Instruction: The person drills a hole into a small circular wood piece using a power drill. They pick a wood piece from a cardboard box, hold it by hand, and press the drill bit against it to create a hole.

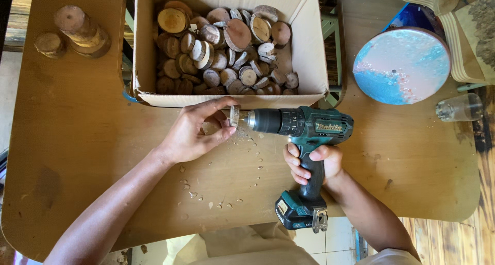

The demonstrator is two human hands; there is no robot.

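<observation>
The left hand pinched a wood slice beside the cardboard box edge — the right hand gripped the cordless drill, bare table left.

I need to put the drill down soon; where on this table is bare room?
Bare table lies left of the left hand, below the stacked wood slices. Another free patch sits right of the drill, under the blue round disc. It is crowded at the cardboard box, and shavings litter the middle between the arms.
</observation>
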